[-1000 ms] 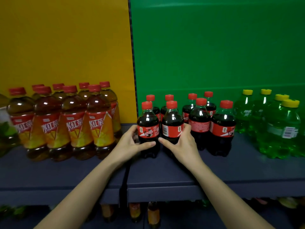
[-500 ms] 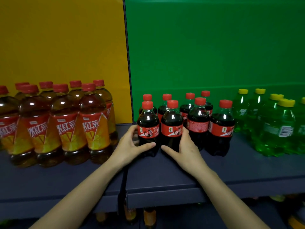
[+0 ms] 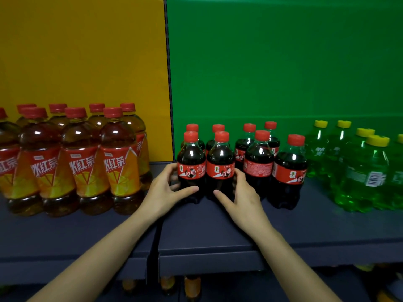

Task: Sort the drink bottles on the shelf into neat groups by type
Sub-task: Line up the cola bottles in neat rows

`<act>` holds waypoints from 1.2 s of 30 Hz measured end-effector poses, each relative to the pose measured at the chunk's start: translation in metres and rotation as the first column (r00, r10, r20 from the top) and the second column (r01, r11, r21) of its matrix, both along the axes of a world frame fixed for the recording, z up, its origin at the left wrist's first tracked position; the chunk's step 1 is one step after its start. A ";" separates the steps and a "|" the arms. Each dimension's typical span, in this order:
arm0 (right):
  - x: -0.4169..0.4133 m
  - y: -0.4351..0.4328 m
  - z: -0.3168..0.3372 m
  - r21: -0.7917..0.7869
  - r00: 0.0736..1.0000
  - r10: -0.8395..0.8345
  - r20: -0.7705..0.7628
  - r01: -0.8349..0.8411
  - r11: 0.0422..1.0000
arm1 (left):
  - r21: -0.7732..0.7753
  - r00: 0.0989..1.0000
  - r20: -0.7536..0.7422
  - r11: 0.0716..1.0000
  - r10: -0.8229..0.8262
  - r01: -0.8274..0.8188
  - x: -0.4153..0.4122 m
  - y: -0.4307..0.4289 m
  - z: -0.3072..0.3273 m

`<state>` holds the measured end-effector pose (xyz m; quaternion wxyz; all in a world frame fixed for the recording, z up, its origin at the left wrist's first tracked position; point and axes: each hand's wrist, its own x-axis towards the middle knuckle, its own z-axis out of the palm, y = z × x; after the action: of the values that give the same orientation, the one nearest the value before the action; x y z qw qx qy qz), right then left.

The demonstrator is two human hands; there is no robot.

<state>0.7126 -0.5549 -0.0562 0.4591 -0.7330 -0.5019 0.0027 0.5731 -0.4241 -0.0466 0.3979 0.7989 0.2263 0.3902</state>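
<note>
With tea bottles [image 3: 80,164] and green sodas [image 3: 359,171] grouped, left hand [image 3: 165,189] and right hand [image 3: 241,198] curl fingers round front cola bottles [image 3: 191,171], seemingly final straightening.

Left hand [image 3: 166,191] and right hand [image 3: 243,198] around two front cola bottles [image 3: 192,158] (upright, touching) on shelf [image 3: 218,227]

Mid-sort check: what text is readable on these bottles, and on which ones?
"冰红茶": white characters on the tea bottles' orange labels.
"可口": red label of the left front cola bottle, gripped by the left hand; also on the right front cola bottle, in the right hand.
Cola small print: too small to read.
Green soda bottles: barcode digits and white characters blurred, unreadable.
</note>
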 end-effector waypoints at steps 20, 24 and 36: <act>0.014 -0.050 -0.001 0.244 0.962 -0.271 -0.043 0.273 0.931 | 0.542 0.996 0.083 0.840 -0.016 -0.032 -0.020 -0.052 0.011; 0.026 -0.054 -0.003 0.208 0.942 -0.335 0.029 0.322 0.923 | 0.357 0.968 -0.138 0.902 -0.209 0.245 0.014 -0.078 0.003; 0.068 -0.014 0.010 -0.019 0.983 -0.155 -0.094 0.153 0.988 | -0.242 0.966 -0.175 0.959 -0.192 0.147 0.099 -0.097 -0.005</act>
<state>0.7806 -0.5693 -0.0461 0.4771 -0.7713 -0.4212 0.0052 0.6717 -0.5207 -0.0513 0.4942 0.7993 0.2379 0.2455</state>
